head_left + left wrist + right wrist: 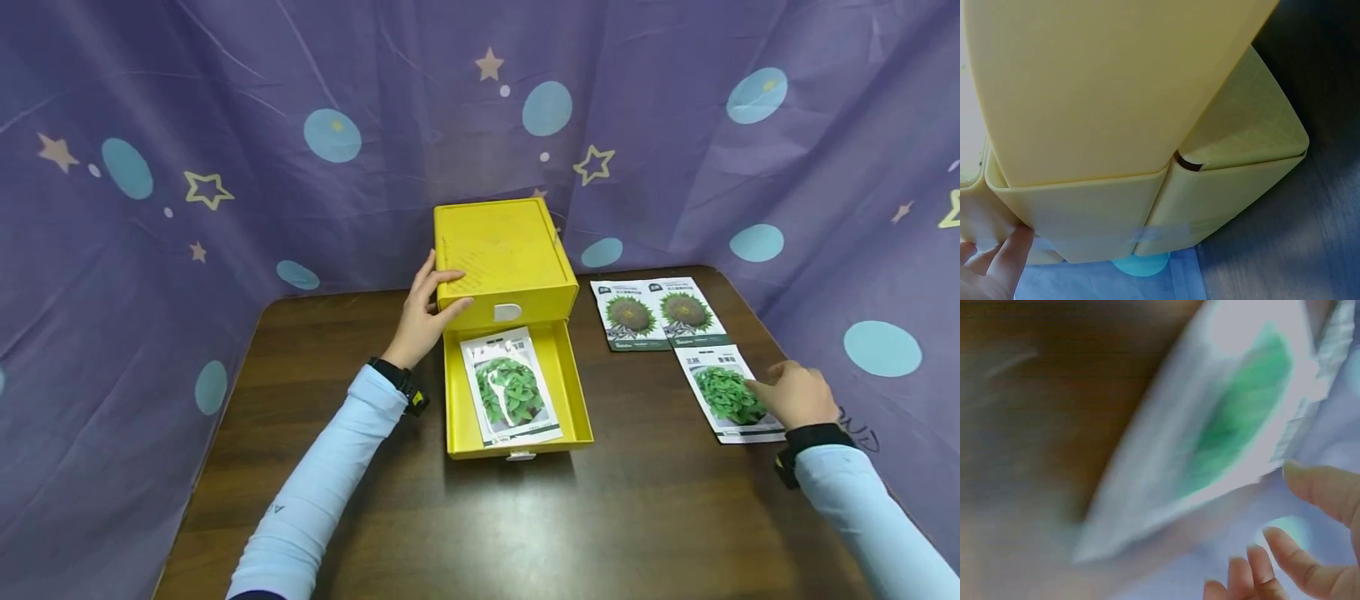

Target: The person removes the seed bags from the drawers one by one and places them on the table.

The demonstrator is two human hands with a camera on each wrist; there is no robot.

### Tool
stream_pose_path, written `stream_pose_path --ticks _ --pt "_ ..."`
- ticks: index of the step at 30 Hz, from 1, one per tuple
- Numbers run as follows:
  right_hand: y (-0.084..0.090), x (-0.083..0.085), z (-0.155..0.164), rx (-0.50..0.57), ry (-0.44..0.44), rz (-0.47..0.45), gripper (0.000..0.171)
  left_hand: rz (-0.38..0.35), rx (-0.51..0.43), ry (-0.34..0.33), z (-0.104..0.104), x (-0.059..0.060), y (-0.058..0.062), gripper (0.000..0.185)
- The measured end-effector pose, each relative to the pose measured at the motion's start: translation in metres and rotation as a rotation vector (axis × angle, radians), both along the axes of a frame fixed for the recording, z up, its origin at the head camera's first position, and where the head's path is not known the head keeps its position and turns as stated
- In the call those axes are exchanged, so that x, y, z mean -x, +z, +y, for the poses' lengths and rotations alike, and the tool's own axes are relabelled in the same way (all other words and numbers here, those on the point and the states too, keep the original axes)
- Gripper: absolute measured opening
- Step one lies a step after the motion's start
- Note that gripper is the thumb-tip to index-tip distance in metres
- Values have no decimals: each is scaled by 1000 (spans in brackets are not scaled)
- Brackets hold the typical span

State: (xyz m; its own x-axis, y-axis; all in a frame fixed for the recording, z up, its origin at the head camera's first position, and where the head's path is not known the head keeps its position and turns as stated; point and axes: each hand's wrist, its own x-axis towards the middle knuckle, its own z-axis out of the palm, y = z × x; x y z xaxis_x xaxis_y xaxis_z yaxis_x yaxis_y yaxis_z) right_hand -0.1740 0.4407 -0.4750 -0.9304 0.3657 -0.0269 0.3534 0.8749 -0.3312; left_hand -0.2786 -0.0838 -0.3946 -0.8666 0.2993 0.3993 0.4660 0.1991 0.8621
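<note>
Yellow drawer box held steady, green-leaf seed packet being touched on the table

The yellow box (506,256) is gripped at its left front corner by the left hand (424,312), thumb curled over the top edge. Its drawer (576,392) is pulled out, and one leafy seed packet (510,388) is laid flat inside. The right hand (797,392) is rested on a second green-leaf packet (723,390) at the table's (645,508) right side, fingers loosely bent, nothing pinched. Two sunflower packets (656,312) are laid just behind it.
</note>
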Motion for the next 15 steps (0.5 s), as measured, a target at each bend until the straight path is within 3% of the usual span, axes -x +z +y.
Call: stream_pose_path --ticks 8,11,15 --pt "60 17 -95 66 260 377 29 4 1 0 0 -1 1 38" --pt "76 16 -133 111 361 447 21 1 2 -5 1 0 0 38" --pt "93 10 -181 175 500 455 15 1 1 0 2 0 0 38"
